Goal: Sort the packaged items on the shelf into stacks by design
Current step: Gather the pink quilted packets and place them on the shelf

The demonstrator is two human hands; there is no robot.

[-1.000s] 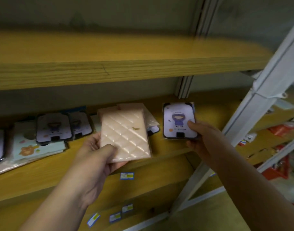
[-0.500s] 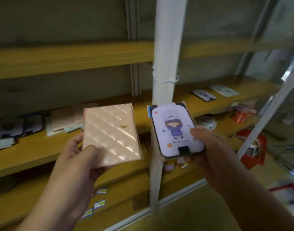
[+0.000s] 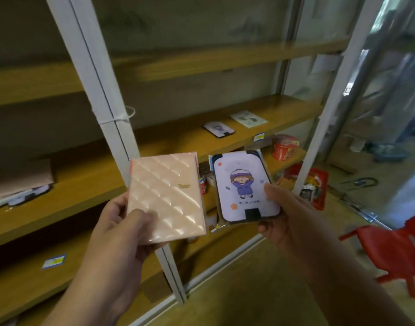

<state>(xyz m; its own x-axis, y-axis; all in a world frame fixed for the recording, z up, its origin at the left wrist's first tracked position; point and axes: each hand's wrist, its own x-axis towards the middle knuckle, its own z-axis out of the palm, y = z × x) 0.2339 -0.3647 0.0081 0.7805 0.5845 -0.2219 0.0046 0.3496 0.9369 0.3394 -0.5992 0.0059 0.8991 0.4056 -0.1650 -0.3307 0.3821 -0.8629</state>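
Note:
My left hand [image 3: 118, 234] grips a pink quilted packaged item [image 3: 165, 196] by its lower left corner, thumb on its face. My right hand [image 3: 285, 215] holds a lilac cartoon-girl packaged item [image 3: 243, 188] from its right side, thumb on the front. Both items are lifted in front of the wooden shelf [image 3: 88, 184]. On the shelf's right section lie another cartoon-girl item [image 3: 218, 129] and a pale green item [image 3: 248, 118]. At the far left, a pinkish item [image 3: 20, 177] rests on other packages.
A white upright post [image 3: 107, 109] stands right behind the pink item. Another white post [image 3: 324, 114] rises at the right. Red tins and packets [image 3: 284, 147] fill the lower shelf. A red plastic chair [image 3: 394, 248] stands on the floor at the right.
My view has swung right along the shelf, and both hands carried their items with it. The cartoon-girl item has been lifted off the shelf. The left stacks have slid out of view.

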